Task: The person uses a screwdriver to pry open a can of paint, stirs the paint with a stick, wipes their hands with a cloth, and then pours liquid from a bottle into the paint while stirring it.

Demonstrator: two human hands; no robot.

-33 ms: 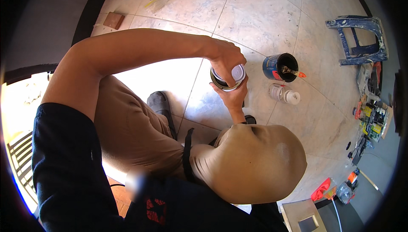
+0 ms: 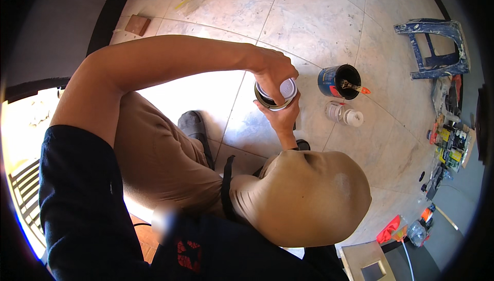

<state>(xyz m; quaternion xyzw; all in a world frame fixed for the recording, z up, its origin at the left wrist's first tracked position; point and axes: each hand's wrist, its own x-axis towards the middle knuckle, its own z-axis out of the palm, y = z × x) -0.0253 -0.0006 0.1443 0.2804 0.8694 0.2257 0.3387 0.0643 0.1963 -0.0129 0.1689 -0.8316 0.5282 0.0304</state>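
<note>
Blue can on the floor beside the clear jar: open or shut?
Open: the blue can shows its dark inside, and a brush juts past its rim. How full, I cannot tell.

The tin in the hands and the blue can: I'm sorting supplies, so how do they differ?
The tin is held between the left hand and right hand; the blue can sits on the floor. The tin shows a pale, round face, whereas the blue can has a dark open mouth with a brush in it. Both are round.

Head-worn fisheye cam looks down twd tiled floor.
</note>
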